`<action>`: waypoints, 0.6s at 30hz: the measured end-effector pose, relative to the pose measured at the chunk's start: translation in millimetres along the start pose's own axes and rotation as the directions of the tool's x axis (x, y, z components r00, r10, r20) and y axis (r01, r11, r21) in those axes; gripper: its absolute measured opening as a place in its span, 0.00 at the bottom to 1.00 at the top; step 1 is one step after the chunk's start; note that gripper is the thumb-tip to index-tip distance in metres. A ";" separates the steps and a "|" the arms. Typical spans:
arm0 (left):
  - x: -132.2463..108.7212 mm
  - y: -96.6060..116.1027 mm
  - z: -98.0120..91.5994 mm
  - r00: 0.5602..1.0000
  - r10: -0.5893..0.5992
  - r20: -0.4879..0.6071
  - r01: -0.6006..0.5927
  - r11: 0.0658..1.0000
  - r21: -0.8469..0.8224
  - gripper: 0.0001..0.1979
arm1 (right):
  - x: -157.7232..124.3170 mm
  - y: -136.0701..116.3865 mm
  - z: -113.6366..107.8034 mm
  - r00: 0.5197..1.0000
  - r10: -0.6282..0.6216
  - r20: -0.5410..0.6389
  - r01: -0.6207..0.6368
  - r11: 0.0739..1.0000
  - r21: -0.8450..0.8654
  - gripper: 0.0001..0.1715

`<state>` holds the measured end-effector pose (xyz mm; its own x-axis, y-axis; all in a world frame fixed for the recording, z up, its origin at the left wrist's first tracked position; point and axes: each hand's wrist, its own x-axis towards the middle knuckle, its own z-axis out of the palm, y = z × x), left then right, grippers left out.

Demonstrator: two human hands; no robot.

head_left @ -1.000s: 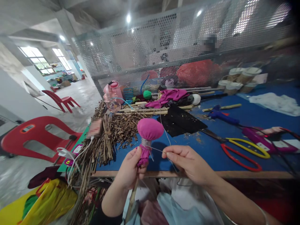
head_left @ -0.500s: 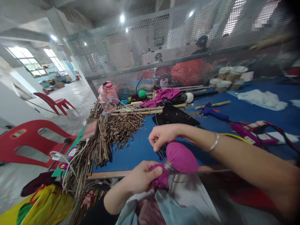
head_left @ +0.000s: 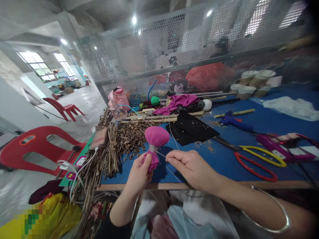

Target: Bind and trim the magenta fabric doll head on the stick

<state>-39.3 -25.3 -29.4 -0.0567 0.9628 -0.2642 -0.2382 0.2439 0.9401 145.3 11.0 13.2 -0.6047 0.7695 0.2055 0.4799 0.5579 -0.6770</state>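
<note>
My left hand [head_left: 141, 172] is closed round the gathered lower end of a magenta cloth bundle [head_left: 157, 136]. The bundle's rounded, stuffed-looking top stands upright above the fist, and grey string is wound round its neck. My right hand [head_left: 191, 166] pinches the grey string [head_left: 160, 153], which runs taut from the neck to the fingertips. More of the string hangs loose below that hand and trails back over the table. Right of the hands lie large scissors [head_left: 256, 162] with one red and one yellow handle, their blades touching black cloth [head_left: 191, 127].
Bundled dry stalks [head_left: 109, 149] cover the left of the blue table [head_left: 219, 166]. Behind stand a pink jug [head_left: 121, 99], magenta cloth [head_left: 179, 103] and sticks. On the right are a blue glue gun [head_left: 236, 122], white stuffing [head_left: 294, 106] and several small pots [head_left: 261, 79].
The bundle has been turned from lying sideways to upright, and moved left and up. My right hand has come from above the bundle to its right side, drawing the string out. The scissors are now uncovered.
</note>
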 end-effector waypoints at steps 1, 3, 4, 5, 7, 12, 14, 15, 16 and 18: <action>-1.2 0.9 1.6 1.000 -0.014 0.010 0.015 1.000 -0.015 0.25 | -2.8 0.3 2.1 1.000 -0.016 -0.004 0.016 0.999 0.050 0.19; -3.9 2.2 4.4 0.998 -0.045 0.032 0.047 0.998 -0.048 0.27 | -7.0 -0.2 5.0 1.000 -0.023 -0.020 0.025 0.992 0.124 0.19; -5.3 2.6 5.5 0.998 -0.057 0.041 0.059 0.996 -0.063 0.27 | -8.7 -0.5 6.0 0.999 -0.017 -0.030 0.021 0.988 0.152 0.19; -6.6 2.8 6.2 0.997 -0.066 0.050 0.070 0.995 -0.076 0.28 | -10.1 -0.7 6.7 0.999 -0.008 -0.042 0.015 0.985 0.174 0.19; -8.3 2.9 7.0 0.995 -0.075 0.062 0.080 0.993 -0.091 0.28 | -12.9 -1.9 8.0 0.998 0.001 -0.055 0.010 0.978 0.207 0.18; -9.8 4.1 8.1 0.997 -0.042 0.068 0.049 0.992 -0.113 0.27 | -18.7 -11.6 8.8 0.999 -0.047 -0.022 0.051 0.963 0.263 0.18; -11.2 6.4 8.9 0.996 -0.060 0.072 0.068 0.990 -0.121 0.27 | -18.8 -15.4 6.5 0.998 -0.028 -0.051 0.042 0.955 0.294 0.18; -12.3 7.8 9.2 0.994 -0.079 0.080 0.088 0.988 -0.123 0.28 | -18.3 -16.4 4.7 0.998 -0.008 -0.066 0.028 0.948 0.316 0.18; -13.4 9.1 9.4 0.991 -0.099 0.093 0.110 0.986 -0.122 0.29 | -17.7 -16.6 2.7 0.997 0.018 -0.075 0.009 0.939 0.344 0.18; -15.6 11.4 9.4 0.986 -0.111 0.125 0.126 0.985 -0.122 0.29 | -16.4 -14.8 -0.9 0.994 0.072 -0.076 -0.034 0.909 0.416 0.17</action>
<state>-32.0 -36.5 -12.6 0.0921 0.9368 -0.3375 -0.3598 0.3474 0.8660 148.7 -9.7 20.4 -0.5182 0.8292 0.2094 0.1924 0.3516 -0.9162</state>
